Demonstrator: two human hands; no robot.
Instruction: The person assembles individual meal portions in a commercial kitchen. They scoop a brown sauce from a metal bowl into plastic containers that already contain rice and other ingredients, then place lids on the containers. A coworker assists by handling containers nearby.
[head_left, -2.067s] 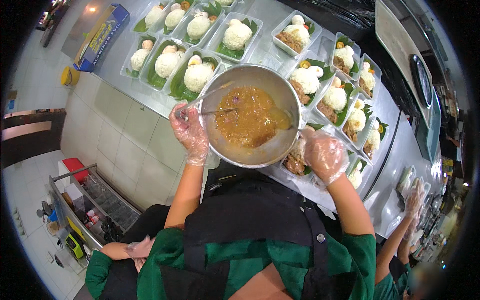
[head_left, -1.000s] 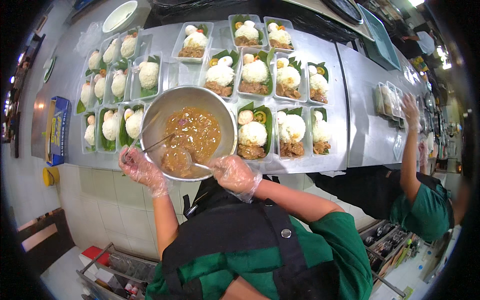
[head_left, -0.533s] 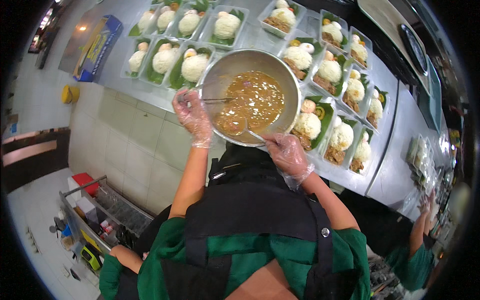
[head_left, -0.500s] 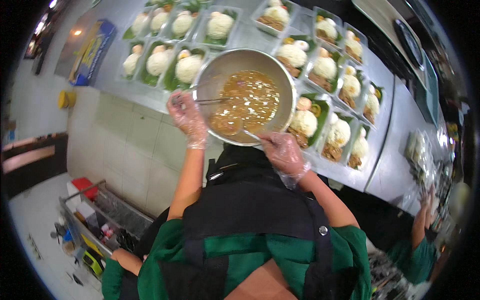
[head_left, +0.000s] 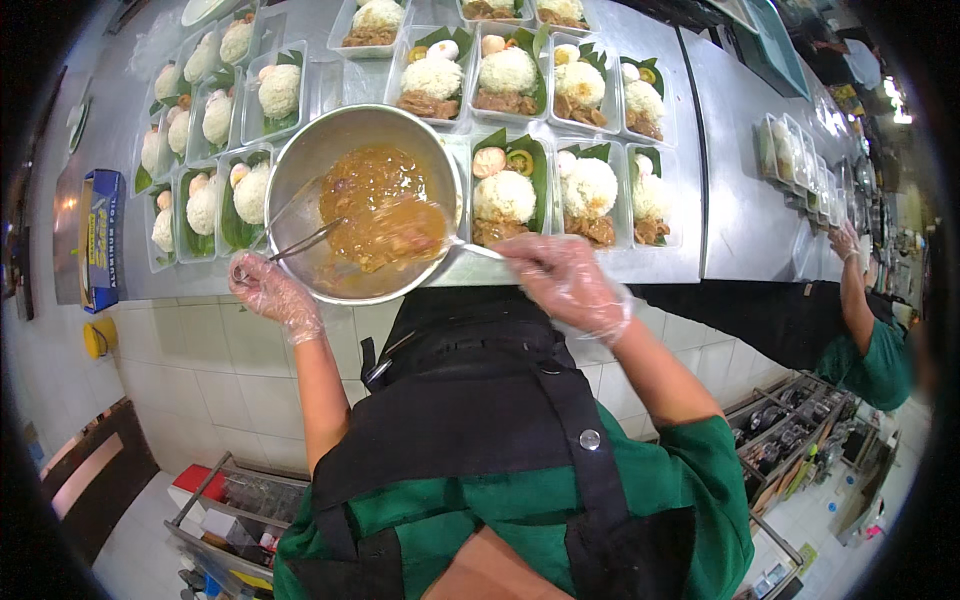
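A large steel bowl (head_left: 290, 160) of brown sauce (head_left: 375, 180) stands at the front edge of the steel table. My left hand (head_left: 275, 295), in a clear plastic glove, is closed on metal tongs (head_left: 312, 240) whose tips reach into the bowl. My gloved right hand (head_left: 568, 280) grips the handle of a ladle (head_left: 476, 248), its head blurred over the sauce with meat pieces in it. Right of the bowl sit clear containers (head_left: 505, 195) of rice, egg and brown meat on green leaf. Containers (head_left: 250, 192) at the left show rice and egg, with no meat visible.
A blue box (head_left: 102, 240) lies at the table's left end, above a yellow bucket (head_left: 98, 338). Far right, another person's hand (head_left: 846, 240) is near rows of filled containers (head_left: 800, 160). A metal cart (head_left: 240, 500) stands at lower left.
The view has turned, so the table now runs level and the bowl appears farther left. The ladle has come up from the sauce with meat. Both hands keep their tools.
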